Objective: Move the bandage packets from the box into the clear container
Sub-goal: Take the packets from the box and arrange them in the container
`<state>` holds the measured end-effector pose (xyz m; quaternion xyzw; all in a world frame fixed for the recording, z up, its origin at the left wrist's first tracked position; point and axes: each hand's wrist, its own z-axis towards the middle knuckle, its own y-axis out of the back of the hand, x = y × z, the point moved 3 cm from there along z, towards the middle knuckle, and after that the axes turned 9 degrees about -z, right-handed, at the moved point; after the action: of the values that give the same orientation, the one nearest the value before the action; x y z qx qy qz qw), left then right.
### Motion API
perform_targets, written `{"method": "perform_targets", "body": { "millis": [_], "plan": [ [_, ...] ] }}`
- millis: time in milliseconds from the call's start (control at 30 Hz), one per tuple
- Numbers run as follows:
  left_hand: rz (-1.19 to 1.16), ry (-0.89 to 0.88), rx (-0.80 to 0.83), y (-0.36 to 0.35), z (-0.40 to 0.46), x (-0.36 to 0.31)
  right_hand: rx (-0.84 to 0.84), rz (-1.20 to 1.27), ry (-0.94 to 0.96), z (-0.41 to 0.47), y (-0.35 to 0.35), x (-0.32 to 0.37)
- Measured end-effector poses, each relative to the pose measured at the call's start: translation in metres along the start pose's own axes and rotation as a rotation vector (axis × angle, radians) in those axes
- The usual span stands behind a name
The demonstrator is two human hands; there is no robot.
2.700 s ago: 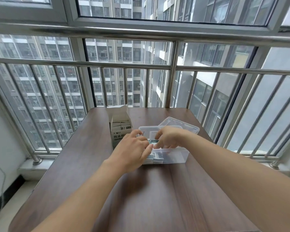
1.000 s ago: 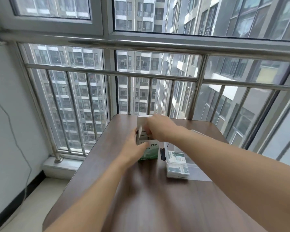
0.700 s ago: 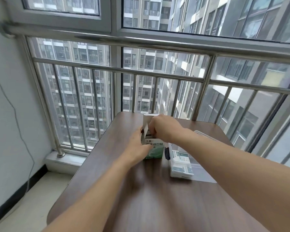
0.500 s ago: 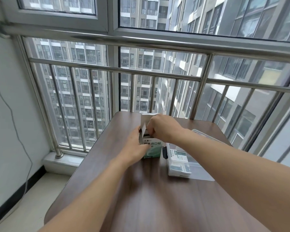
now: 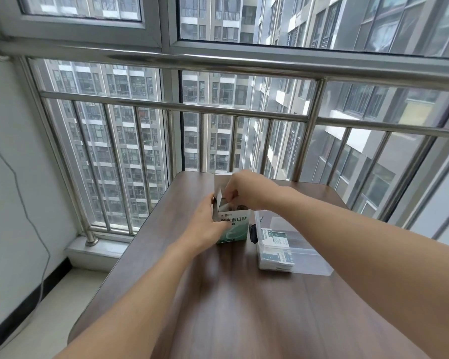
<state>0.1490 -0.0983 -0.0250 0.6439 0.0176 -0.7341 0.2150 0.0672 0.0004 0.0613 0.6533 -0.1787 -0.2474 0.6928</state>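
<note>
Left hand (image 5: 207,225) grips the near-left side of the bandage box (image 5: 232,226), fingers wrapped along its left wall, thumb across the printed front. Right hand (image 5: 246,189) is at the box's open top, fingers curled down into the opening; whether they pinch a packet cannot be told, the fingertips are hidden behind the raised flap.

Box stands upright on the tabletop (image 5: 244,307), white and green, top flap up.

Clear container (image 5: 293,255) sits just right of the box, lid off, partly under the right forearm. Bandage packets (image 5: 275,244) lie stacked inside against its left end; the rest of its interior shows bare.

Dark wood-grain tabletop butts against a steel railing (image 5: 244,66) and window. A thin cable (image 5: 24,203) hangs on the left wall.
</note>
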Motion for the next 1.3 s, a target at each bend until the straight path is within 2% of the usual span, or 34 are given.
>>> {"method": "perform_targets", "body": {
  "millis": [567,700,767,900,1000,1067,1167,1300],
  "plan": [
    [-0.010,0.070,-0.065,0.002,-0.003,0.000,-0.194,0.094,-0.067,-0.023,0.042,-0.022],
    [-0.067,-0.155,-0.204,0.011,-0.014,-0.038,-0.224,0.128,-0.066,-0.028,0.059,-0.028],
    [-0.107,-0.195,-0.195,0.015,-0.015,-0.061,-0.223,0.157,-0.063,-0.032,0.069,-0.031],
    [-0.198,-0.080,0.058,0.011,-0.001,-0.095,-0.210,0.248,-0.032,-0.042,0.084,-0.031],
    [-0.318,0.117,0.272,0.000,-0.005,-0.111,-0.186,0.344,-0.053,-0.052,0.092,-0.037],
    [-0.437,0.240,0.355,-0.009,-0.014,-0.110,-0.164,0.378,-0.081,-0.059,0.094,-0.041],
    [-0.633,0.308,0.344,-0.027,-0.022,-0.103,-0.145,0.462,-0.136,-0.069,0.087,-0.045],
    [-0.800,0.349,0.205,-0.051,-0.020,-0.096,-0.038,0.645,-0.306,-0.081,0.064,-0.054]
  ]
}}
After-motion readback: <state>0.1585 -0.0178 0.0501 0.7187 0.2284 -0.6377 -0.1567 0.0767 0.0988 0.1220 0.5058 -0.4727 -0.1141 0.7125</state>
